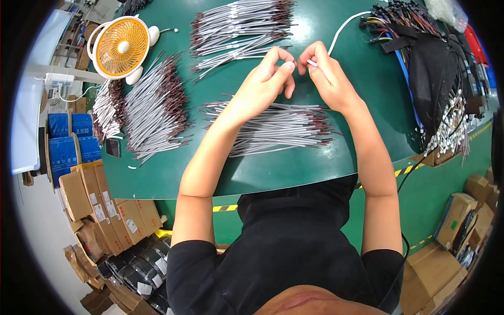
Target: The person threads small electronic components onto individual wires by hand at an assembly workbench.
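In the head view, both bare forearms reach up from the lower edge over a dark green tabletop (294, 168), and the two hands meet near its middle, fingertips almost touching. The right hand (328, 73) pinches the near end of a white cable (344, 23) between thumb and forefinger, so its grip is narrow and closed on that cable, which curves away up and to the right toward a tangle of coloured connector leads (391, 21). The left hand (268, 76) has its fingers curled in with the tips drawn together just beside the cable end; whether its grip actually holds anything there is too small to tell. Directly under the wrists lies a flat bundle of grey cut wires (273, 128) with dark reddish ends, stretched left to right. More such wires sit beyond the hands in a heap at the top (241, 26), and another wide spread lies to the left (155, 105). At the upper left corner stands a small desk fan (122, 47) with an orange grille and white frame. On the right side rests a black mesh bag (436, 79), with a cluster of white-tipped leads (449, 126) hanging at the tabletop's edge. Below the tabletop on the left, cardboard boxes (105, 205) and blue spools (65, 142) stand on the floor.
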{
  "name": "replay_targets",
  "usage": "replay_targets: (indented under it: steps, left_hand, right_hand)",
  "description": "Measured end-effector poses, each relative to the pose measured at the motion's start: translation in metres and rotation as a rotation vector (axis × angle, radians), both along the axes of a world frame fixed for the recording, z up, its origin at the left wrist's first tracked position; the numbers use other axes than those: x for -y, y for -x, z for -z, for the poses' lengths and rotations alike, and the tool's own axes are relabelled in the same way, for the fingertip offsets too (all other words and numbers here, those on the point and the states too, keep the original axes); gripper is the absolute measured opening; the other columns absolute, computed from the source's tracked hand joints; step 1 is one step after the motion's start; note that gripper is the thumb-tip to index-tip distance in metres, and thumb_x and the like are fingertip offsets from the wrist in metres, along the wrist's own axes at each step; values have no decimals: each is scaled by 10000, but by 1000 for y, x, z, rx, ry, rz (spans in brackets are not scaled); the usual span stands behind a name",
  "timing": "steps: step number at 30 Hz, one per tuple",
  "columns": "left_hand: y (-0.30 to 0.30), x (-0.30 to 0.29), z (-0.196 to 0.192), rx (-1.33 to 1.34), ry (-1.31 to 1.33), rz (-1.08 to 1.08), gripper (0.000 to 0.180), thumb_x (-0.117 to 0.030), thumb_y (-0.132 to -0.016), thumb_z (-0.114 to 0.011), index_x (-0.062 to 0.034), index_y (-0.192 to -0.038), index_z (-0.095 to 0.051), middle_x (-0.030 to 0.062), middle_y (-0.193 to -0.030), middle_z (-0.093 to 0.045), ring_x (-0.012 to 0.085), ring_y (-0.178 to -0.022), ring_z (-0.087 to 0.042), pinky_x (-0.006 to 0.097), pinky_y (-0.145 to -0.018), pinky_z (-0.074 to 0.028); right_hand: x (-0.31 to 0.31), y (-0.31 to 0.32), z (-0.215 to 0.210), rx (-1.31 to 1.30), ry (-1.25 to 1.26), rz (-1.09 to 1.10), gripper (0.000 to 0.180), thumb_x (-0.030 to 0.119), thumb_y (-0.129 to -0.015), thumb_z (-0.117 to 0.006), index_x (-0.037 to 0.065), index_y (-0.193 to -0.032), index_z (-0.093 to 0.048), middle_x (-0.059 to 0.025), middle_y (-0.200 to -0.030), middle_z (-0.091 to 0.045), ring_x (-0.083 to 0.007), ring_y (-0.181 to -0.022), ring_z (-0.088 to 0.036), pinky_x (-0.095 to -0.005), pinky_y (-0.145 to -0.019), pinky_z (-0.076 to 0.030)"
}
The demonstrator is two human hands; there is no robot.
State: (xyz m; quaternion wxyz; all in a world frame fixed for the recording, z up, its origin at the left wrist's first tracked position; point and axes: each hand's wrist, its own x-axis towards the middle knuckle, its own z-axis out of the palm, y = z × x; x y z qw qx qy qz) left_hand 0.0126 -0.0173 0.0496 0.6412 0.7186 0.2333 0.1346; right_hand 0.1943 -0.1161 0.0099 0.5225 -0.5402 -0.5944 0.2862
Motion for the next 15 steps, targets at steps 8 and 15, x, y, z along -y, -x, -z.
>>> replay_targets:
  steps: [8,15]
  left_hand:
    - [3,-7,0,43,3,-39,192,-258,-1099,-544,-67,-1081,-548,-4,-748,-611,61,-690,-482,251,-632,-383]
    - [4,-9,1,58,-64,-62,177,-241,-1098,-572,-73,-1054,-542,-15,-766,-586,50,-702,-483,227,-637,-360]
  right_hand:
    - [-6,4,-7,204,-121,117,222,215,-1067,-576,2,-1021,-619,-128,-906,-683,-310,-881,-658,-418,-811,-518]
    - [-10,2,-6,398,-273,182,137,164,-991,-676,29,-967,-662,-93,-911,-679,-306,-894,-644,-427,-856,-500]
